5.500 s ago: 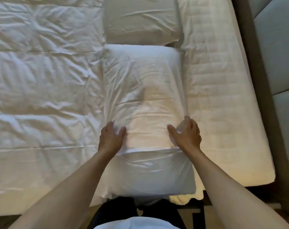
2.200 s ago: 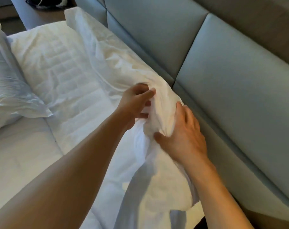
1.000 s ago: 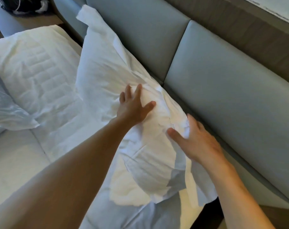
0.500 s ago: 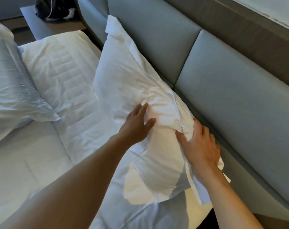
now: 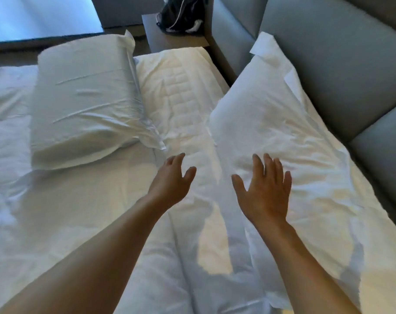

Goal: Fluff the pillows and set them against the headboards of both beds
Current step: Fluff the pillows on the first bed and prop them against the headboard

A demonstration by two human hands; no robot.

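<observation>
A white pillow (image 5: 283,132) leans against the grey padded headboard (image 5: 342,71) on the right side of the bed. A second white pillow (image 5: 86,105) lies flat on the duvet at the left, away from the headboard. My right hand (image 5: 265,189) hovers over the near part of the leaning pillow, fingers spread, holding nothing. My left hand (image 5: 172,180) is open above the sheet between the two pillows, clear of both.
A quilted white mattress top (image 5: 181,91) shows between the pillows. Beyond the bed's far end stands a dark nightstand (image 5: 170,39) with a black bag (image 5: 183,14) on it. The crumpled duvet (image 5: 56,223) covers the left of the bed.
Both hands have let go of the right pillow and drawn back from it. The pillow now rests against the headboard. The view has swung left, showing the second pillow whole.
</observation>
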